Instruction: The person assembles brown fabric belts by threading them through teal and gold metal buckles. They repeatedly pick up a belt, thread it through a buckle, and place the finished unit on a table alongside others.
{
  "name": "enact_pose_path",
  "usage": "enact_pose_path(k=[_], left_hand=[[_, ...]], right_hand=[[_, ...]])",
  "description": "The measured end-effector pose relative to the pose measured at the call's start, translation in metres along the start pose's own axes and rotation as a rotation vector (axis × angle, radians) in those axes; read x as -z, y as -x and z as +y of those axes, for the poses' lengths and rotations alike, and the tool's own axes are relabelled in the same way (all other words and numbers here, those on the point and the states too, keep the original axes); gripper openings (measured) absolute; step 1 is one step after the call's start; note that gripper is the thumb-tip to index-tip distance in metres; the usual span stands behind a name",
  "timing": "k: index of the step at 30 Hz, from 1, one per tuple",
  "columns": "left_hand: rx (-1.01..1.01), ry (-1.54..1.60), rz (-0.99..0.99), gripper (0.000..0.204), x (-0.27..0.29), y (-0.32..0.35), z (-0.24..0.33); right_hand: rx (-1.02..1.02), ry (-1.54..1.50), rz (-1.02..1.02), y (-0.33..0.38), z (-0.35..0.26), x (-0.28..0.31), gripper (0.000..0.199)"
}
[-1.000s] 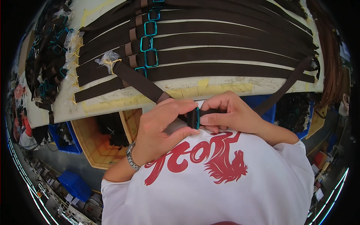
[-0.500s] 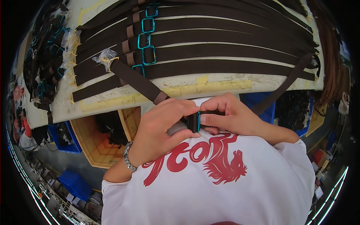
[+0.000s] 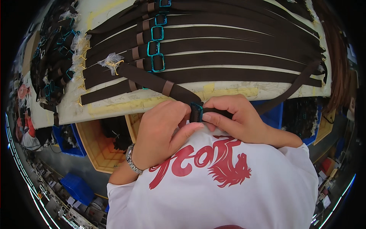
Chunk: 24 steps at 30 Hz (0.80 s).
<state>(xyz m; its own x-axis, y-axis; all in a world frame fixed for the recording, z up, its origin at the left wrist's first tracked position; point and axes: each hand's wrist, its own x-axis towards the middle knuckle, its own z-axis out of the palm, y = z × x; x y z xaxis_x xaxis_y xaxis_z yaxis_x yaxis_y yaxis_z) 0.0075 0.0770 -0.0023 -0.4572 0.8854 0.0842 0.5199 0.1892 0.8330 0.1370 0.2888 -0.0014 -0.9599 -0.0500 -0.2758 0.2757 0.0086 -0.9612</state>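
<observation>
Close to my chest, a dark brown webbing strap is threaded at a teal-edged metal buckle. My left hand is closed at the buckle's left side, its thumb at the lower edge and its fingers curled behind. My right hand pinches the strap just right of the buckle, thumb in front and forefinger bent over the top. A lighter brown keeper loop sits on the strap, whose far left end carries crumpled clear plastic. The strap's other part runs rightward onto the table.
Several similar dark straps with teal buckles lie side by side across the white table. More straps hang in a bunch at the left edge. Below the front edge stand a yellow crate and blue bins.
The buckle has turned to show more of its face and sits slightly higher. The keeper loop has come away from my left hand, leaving more strap exposed. The view has shifted slightly.
</observation>
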Motion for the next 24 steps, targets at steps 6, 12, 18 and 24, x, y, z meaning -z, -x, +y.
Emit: enact_pose_path(k=[6,12,18,24], left_hand=[[-0.225,-0.236,0.019,0.017,0.01,-0.01,0.007],[-0.425,-0.351,0.049,0.023,0.006,-0.017,0.007],[-0.428,-0.163,0.038,0.018,0.007,-0.016,-0.007],[-0.306,0.032,0.0,0.013,0.007,-0.012,-0.007]], right_hand=[[-0.012,0.144,-0.087,-0.002,-0.01,0.007,0.011],[0.013,0.285,0.057,-0.004,-0.022,0.011,0.054],[0.037,0.23,-0.11,-0.018,-0.011,0.017,0.039],[0.068,0.198,-0.135,-0.018,-0.01,0.003,0.037]])
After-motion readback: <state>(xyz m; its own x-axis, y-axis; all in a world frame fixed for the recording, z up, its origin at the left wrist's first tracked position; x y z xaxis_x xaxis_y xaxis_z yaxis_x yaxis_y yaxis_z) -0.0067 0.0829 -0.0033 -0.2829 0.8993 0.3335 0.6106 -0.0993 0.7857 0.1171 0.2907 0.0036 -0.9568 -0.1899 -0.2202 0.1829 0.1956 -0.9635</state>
